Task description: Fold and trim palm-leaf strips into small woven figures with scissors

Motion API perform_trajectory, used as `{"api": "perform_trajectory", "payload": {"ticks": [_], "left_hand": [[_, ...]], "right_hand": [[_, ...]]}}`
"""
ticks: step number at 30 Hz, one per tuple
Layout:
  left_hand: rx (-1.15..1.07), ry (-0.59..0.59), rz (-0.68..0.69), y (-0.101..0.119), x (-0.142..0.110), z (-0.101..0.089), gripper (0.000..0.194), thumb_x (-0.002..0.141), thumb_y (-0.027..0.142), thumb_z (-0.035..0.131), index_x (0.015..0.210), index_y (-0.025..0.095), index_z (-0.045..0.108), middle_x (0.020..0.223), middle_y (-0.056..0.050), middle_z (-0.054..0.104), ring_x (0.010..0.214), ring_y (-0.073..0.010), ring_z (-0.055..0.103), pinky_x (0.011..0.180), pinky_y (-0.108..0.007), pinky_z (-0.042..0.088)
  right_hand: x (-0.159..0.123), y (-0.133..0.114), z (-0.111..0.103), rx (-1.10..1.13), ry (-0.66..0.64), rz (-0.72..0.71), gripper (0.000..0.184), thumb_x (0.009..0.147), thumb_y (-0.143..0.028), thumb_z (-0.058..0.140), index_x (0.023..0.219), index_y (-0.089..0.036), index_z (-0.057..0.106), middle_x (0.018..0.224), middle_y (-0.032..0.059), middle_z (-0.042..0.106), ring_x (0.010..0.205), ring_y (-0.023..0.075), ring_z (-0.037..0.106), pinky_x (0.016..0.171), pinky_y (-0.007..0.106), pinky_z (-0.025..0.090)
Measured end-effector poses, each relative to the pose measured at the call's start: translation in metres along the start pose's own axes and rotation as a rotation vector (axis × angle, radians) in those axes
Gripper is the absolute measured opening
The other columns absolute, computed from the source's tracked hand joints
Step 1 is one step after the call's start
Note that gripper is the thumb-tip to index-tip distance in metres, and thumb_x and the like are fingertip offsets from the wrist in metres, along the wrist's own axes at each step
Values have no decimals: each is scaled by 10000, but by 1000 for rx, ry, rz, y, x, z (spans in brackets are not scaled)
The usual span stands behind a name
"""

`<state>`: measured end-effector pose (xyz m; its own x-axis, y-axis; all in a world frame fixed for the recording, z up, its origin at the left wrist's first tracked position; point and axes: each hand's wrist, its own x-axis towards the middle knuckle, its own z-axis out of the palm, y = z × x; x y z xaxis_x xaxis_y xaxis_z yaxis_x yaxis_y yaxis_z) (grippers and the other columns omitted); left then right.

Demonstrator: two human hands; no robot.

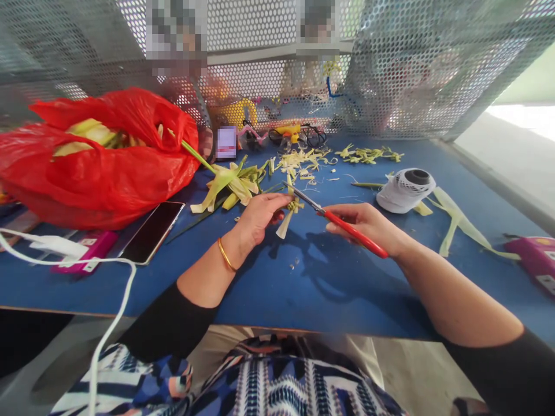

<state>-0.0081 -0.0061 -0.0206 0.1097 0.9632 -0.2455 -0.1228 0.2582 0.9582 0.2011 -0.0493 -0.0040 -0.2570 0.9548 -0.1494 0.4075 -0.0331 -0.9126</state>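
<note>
Between the fingertips of my left hand (265,214) is a small knotted piece of pale corn husk (284,226), one strip hanging down and another sticking up. My right hand (366,222) grips red-handled scissors (353,231), whose metal blades point up and left, right beside the husk piece. Whether the blades touch the husk, I cannot tell. Just beyond my left hand lies a pile of green and cream husk leaves (234,184). Trimmed husk scraps (303,160) are scattered past the scissor tips. To the right of my right hand a white thread cone (406,190) lies tilted.
A red plastic bag (143,179) with husks fills the left of the blue table (260,289). In front of it are a dark phone (152,231) and a white cable (125,289). A long husk strip (462,222) lies at right near a magenta box (535,260). Perforated metal mesh (269,34) stands behind.
</note>
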Motion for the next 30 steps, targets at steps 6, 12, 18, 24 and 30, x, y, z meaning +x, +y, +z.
{"api": "perform_trajectory", "payload": {"ticks": [6, 12, 18, 24, 30], "left_hand": [[12, -13, 15, 0, 0, -1, 99, 710, 183, 709, 618, 148, 697, 538, 36, 531, 443, -56, 427, 462, -207, 273], [18, -10, 10, 1, 1, -1, 109, 724, 173, 700, 620, 143, 684, 546, 38, 537, 438, -50, 423, 455, -204, 268], [18, -4, 0, 0, 2, -1, 126, 754, 143, 671, 630, 136, 692, 574, 27, 571, 440, -48, 435, 452, -200, 271], [-9, -11, -4, -2, 3, -1, 128, 750, 135, 687, 623, 136, 700, 549, 30, 564, 429, -43, 437, 432, -185, 280], [-105, -20, -22, -1, 3, -2, 103, 789, 153, 721, 689, 127, 726, 644, -3, 658, 440, -38, 475, 419, -172, 317]], "right_hand": [[-1, -1, 1, -14, 0, -24, 712, 564, -723, 753, 940, -119, 752, 536, -64, 422, 530, 86, 360, 511, 262, 291], [-2, 1, 3, -30, 3, -65, 679, 605, -719, 738, 927, -120, 741, 569, -53, 446, 532, 82, 354, 508, 257, 295], [-1, 4, 3, -47, -6, -82, 666, 627, -704, 739, 939, -115, 739, 608, -39, 478, 540, 83, 357, 507, 254, 303], [-1, 6, 3, -29, 0, -104, 581, 639, -681, 756, 842, -137, 760, 632, -19, 517, 573, 93, 386, 528, 258, 328], [1, 6, 7, 23, 96, -58, 613, 586, -679, 790, 836, -123, 726, 543, -57, 455, 466, 62, 354, 454, 241, 282]]}}
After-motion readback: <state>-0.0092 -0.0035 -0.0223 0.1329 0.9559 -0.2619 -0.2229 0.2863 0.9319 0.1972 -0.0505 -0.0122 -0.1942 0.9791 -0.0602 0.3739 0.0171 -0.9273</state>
